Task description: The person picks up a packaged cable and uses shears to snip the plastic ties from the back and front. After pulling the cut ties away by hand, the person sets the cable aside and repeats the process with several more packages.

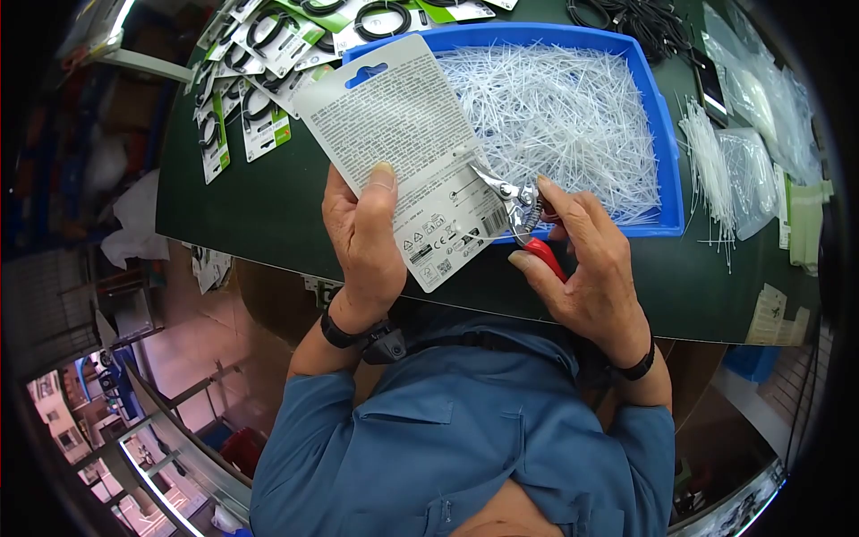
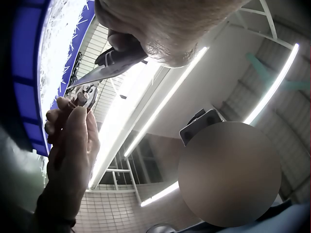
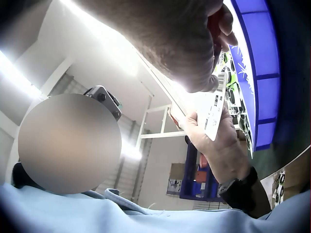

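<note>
My left hand grips a grey-white packaging card, thumb on its printed back. The card stands tilted, with a blue-lined hang hole at its top and a barcode low on its right side. In my right hand is a pair of small shears with a red handle and a coiled spring. Their blades overlap the card's right edge in the head view. A thin white strip runs from the card across the shears. The left wrist view shows the card edge-on.
Behind the card stands a blue bin full of white plastic offcuts. Carded black cables pile up at the back left. Black cables, a phone, a bundle of white ties and plastic bags lie at the right.
</note>
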The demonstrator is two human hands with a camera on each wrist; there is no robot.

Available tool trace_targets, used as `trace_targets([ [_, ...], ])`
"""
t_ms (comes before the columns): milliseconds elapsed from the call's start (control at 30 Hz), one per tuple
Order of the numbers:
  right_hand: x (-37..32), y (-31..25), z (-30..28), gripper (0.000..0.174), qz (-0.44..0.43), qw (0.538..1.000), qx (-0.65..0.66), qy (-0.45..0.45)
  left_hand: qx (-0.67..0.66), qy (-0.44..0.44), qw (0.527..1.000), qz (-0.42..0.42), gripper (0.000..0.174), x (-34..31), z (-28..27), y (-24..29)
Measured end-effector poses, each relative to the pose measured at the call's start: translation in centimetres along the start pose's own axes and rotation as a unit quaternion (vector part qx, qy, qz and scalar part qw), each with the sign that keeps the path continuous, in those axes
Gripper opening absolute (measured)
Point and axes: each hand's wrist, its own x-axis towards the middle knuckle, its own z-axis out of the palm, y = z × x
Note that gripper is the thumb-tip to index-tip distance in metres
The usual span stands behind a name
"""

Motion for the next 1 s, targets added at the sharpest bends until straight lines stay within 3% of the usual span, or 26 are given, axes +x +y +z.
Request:
trace_targets([
  [233,0.3,0.0,0.3,0.075,-0.002,1.0,0.001,0.005,-0.008,-0.026,1.0,-0.007,0.037,-0.7,-0.3,-0.6],
  [333,0.3,-0.1,0.8,0.078,-0.042,0.996,-0.071,0.03,-0.006,-0.029,1.0,-0.009,0.039,-0.7,-0.3,-1.0],
  [733,-0.2,-0.9,0.2,0.084,-0.038,0.985,-0.161,0.047,-0.022,-0.038,0.999,0.012,0.045,-1.4,1.3,-1.3],
  [1000,-0.8,-1.0,0.4,0.084,-0.019,0.99,-0.132,0.038,-0.015,-0.044,0.998,0.045,0.044,-1.8,2.3,-1.6],
])
